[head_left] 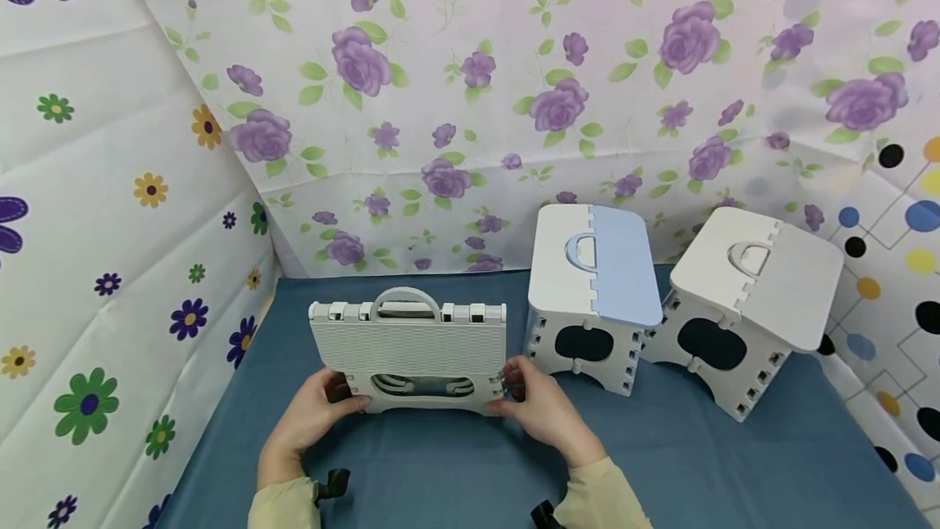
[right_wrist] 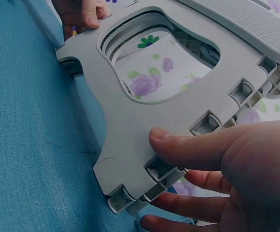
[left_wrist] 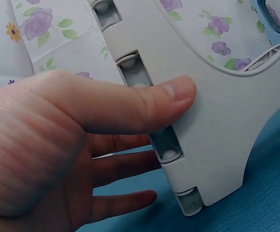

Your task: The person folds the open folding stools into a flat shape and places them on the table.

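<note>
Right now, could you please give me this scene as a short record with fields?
Item in hand: pale folding stool, partly folded, arched handle on top
Left hand: grips its left end, thumb on the front panel
Right hand: grips its right end, thumb likewise in front
Open stools: two, to the right; blue-and-white stool, white-and-gray stool
Surface: blue cloth
Backdrop: purple-flowered sheet
</note>
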`<state>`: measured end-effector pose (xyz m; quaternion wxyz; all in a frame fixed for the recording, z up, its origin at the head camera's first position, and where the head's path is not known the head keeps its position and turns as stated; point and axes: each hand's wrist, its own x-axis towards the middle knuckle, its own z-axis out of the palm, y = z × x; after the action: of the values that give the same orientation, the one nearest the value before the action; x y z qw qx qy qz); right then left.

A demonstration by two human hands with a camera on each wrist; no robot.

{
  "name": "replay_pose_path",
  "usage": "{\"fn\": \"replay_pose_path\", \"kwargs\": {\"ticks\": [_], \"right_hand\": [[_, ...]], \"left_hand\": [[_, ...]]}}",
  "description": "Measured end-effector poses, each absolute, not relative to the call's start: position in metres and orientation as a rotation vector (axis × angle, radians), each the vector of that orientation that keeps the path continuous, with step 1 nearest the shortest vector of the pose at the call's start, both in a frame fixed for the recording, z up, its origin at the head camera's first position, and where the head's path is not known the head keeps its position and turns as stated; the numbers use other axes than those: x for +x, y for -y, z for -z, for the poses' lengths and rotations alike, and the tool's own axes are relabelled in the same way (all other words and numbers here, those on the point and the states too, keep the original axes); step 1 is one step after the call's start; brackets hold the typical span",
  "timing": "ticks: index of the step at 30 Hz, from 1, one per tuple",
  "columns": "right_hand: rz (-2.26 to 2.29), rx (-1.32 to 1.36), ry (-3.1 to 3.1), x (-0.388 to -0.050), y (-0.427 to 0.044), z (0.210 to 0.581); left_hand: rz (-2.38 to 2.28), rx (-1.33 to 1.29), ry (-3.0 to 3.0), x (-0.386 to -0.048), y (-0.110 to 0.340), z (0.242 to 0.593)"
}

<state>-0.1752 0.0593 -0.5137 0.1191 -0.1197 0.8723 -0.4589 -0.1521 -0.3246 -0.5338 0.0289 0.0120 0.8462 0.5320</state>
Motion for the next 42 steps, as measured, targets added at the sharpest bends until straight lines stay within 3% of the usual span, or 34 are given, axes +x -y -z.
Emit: {"fn": "replay_pose_path", "kwargs": {"ticks": [16, 27, 42], "right_hand": [[1.281, -0.496, -2.579, -0.173, -0.058, 0.519], [1.235, -0.493, -2.619, -0.173, -0.055, 0.520], [1.217, -0.441, -2.616, -0.177, -0.059, 0.524]], "left_hand": [[-1.613, 0.101, -2.587, -0.149, 0.328, 0.532], [-1.626, 0.284, -2.532, -0.151, 0.336, 0.536], [-1.605, 0.195, -2.592, -0.153, 0.336, 0.537]]}}
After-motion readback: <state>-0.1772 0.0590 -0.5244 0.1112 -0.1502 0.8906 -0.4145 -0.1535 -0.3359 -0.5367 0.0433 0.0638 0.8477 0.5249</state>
